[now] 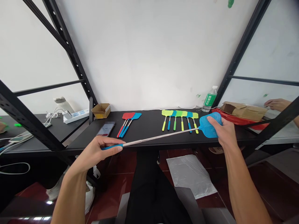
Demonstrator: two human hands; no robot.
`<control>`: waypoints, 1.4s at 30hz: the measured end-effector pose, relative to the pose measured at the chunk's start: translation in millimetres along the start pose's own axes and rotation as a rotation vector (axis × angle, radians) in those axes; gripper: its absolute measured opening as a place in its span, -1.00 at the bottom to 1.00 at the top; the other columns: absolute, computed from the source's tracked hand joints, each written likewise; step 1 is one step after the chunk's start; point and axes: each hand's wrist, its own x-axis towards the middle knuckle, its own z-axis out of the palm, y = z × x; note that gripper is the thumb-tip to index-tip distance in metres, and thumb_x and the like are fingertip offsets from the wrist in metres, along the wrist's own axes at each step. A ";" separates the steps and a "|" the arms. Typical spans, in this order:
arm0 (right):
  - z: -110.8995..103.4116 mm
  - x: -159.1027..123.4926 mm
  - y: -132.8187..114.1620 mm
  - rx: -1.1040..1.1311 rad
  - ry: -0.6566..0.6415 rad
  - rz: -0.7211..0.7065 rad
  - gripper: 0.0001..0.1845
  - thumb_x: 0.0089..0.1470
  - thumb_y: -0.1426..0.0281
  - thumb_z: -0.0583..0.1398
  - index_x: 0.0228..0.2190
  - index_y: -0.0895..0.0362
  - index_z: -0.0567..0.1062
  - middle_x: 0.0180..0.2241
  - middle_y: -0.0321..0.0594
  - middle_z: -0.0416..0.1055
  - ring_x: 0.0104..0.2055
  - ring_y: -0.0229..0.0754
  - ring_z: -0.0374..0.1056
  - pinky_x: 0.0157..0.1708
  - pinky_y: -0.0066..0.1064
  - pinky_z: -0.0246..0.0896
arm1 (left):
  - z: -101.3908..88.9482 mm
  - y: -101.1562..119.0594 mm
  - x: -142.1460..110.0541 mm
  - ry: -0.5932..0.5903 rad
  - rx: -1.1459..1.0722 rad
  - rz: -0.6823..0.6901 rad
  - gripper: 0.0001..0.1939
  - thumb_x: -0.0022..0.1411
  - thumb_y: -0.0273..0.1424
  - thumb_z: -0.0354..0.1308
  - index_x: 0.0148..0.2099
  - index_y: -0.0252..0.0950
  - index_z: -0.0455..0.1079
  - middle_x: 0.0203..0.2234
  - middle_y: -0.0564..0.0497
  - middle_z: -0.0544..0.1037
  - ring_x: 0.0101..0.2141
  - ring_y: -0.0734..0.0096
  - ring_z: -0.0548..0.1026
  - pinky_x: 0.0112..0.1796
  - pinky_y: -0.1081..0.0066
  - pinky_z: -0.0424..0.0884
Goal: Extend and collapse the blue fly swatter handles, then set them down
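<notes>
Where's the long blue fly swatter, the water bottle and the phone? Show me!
Long blue fly swatter (207,129): head camera view, on its mesh paddle.
Water bottle (209,99): head camera view, on its green label.
Phone (106,129): head camera view, on its screen.

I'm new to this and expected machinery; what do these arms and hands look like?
They're human. No gloves cover the left hand or right hand. The left forearm and right forearm show no sleeves, watch or cables. The right hand is partly hidden, so rings can't be ruled out.
</notes>
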 end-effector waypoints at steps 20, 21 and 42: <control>5.8 -5.5 -3.8 0.058 -0.029 0.008 -0.57 -0.22 0.09 0.51 -0.39 0.14 0.64 -0.50 -0.21 0.55 -0.52 -0.11 0.46 -0.56 -0.31 0.45 | 2.1 1.5 1.6 -0.017 0.022 0.054 -0.58 0.10 -0.08 0.40 -0.08 -0.22 0.71 -0.34 -0.08 0.71 -0.27 0.07 0.62 -0.30 0.33 0.55; 5.8 -5.4 -4.2 0.053 -0.029 0.006 -0.57 -0.22 0.09 0.51 -0.39 0.13 0.64 -0.49 -0.21 0.55 -0.52 -0.11 0.46 -0.56 -0.30 0.45 | 1.7 1.6 1.4 -0.014 0.021 0.057 -0.59 0.09 -0.08 0.40 -0.09 -0.22 0.71 -0.36 -0.08 0.71 -0.29 0.08 0.62 -0.32 0.34 0.54; 68.5 -65.8 -18.1 0.049 -0.274 -0.101 -0.58 -0.06 0.02 0.43 -0.39 0.12 0.59 -0.49 -0.29 0.54 -0.50 -0.18 0.43 -0.47 -0.40 0.40 | 46.5 13.2 13.3 -0.092 -0.076 0.061 -0.61 0.25 -0.11 0.31 -0.01 -0.24 0.67 -0.14 -0.04 0.71 -0.14 0.15 0.61 -0.10 0.35 0.50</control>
